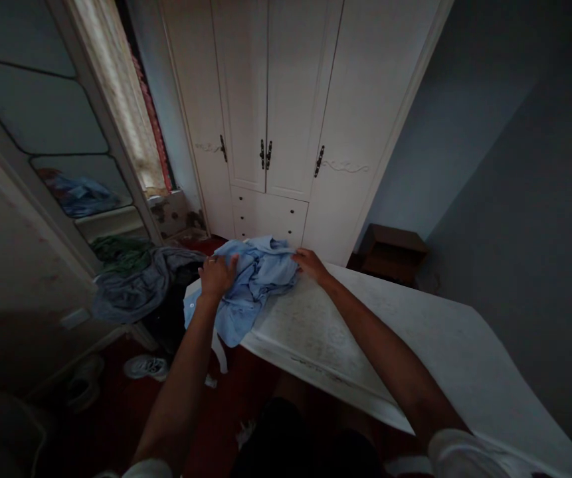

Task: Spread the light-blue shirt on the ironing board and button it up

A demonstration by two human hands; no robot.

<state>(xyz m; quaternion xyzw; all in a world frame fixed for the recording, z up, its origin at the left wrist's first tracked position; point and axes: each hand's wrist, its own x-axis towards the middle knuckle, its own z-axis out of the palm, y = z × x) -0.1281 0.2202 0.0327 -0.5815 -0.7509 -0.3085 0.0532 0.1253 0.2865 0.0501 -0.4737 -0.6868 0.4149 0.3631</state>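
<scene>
1. From my remote seat, I saw the blue shirt (260, 272) bunched across the table's (390, 318) left end, partly overhanging.
2. My right hand (311, 263) pinched its table-centre edge.
3. My left hand (218, 275), thumb spread, lay outward (long axis unclear).

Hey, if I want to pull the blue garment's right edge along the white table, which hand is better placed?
Probably your right hand: it pinches the right edge of the blue garment, and the white table extends on that side. Your left hand is at the garment's left part.
</scene>
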